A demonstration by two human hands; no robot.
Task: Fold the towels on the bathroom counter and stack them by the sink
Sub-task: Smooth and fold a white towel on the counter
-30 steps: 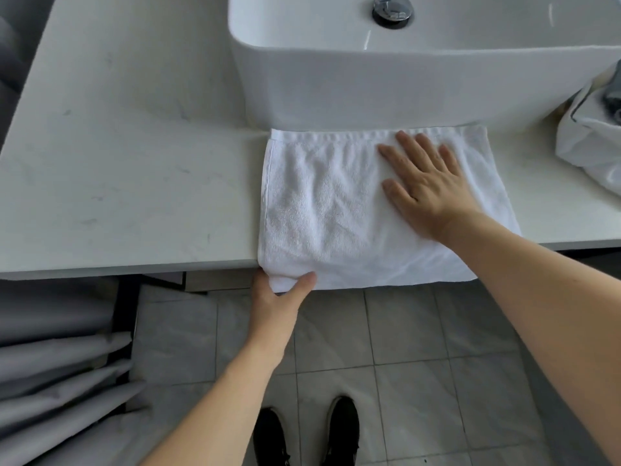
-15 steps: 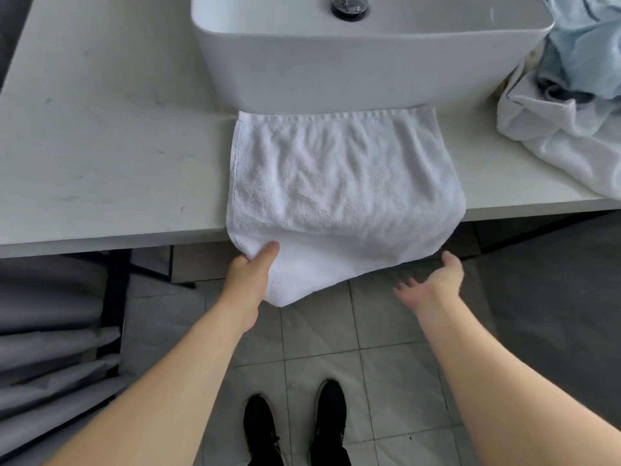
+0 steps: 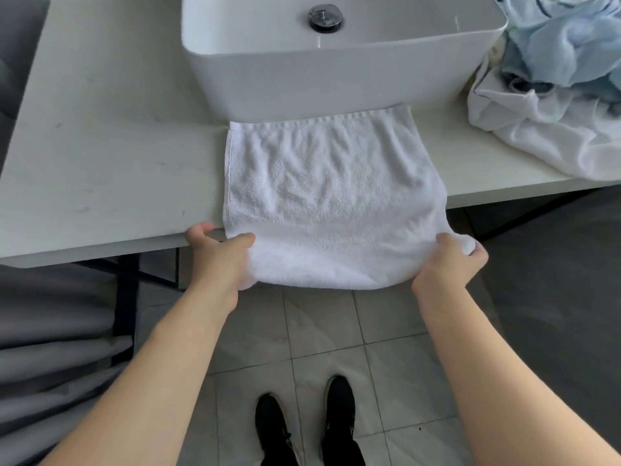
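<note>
A white towel (image 3: 322,183) lies on the pale counter (image 3: 107,156) in front of the white basin (image 3: 302,72), its near part hanging over the counter's front edge. My left hand (image 3: 218,257) grips the towel's near left corner, thumb on top. My right hand (image 3: 450,264) pinches the near right corner, with cloth bunched between thumb and fingers. Both corners are held just off the counter edge. At the far right lies an unfolded heap: a white towel (image 3: 551,129) with a light blue towel (image 3: 564,45) on top.
The basin's drain plug (image 3: 325,15) shows at the top. Grey fabric folds (image 3: 57,348) hang under the counter at the left. Below are grey floor tiles and my black shoes (image 3: 302,428). The counter's left part (image 3: 100,95) is bare stone.
My right hand left the towel's top, dropped below the counter edge and took hold of the near right corner. My left hand kept the near left corner. The towel slid toward me.
</note>
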